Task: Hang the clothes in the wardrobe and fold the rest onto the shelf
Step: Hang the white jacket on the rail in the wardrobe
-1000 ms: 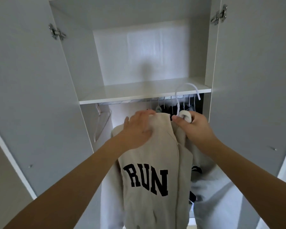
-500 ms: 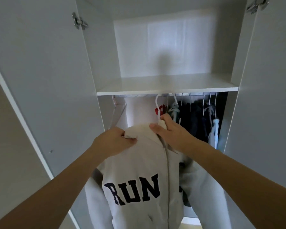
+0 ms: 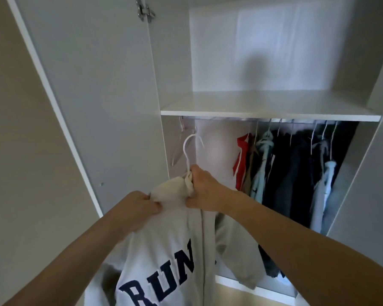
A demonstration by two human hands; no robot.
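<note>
2 hands' fingers (image 3: 152,204) round sweatshirt (image 3: 170,250) collar

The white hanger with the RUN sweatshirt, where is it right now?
In the head view, the white hanger is left of centre, not yet on the rail; the right hand holds its neck, with its hook just below the shelf.

1. The wardrobe (image 3: 175,62) stands ahead with its left door (image 3: 93,85) swung open to the left.
2. The shelf (image 3: 270,112) spans its upper part; the rail (image 3: 230,118) runs just beneath it.
3. Hanging clothes (image 3: 296,173) fill the right part of the rail.
4. An empty hanger (image 3: 181,138) hangs at the rail's far left.
5. The sweatshirt (image 3: 175,250) is in front of the wardrobe, below the shelf, left of the hanging clothes.
6. Its hanger hook (image 3: 191,146) rises above the collar, below the rail and apart from it.
7. The left hand (image 3: 137,208) grips the sweatshirt's shoulder; the right hand (image 3: 206,191), just right of it, holds the collar at the hook's base.
</note>
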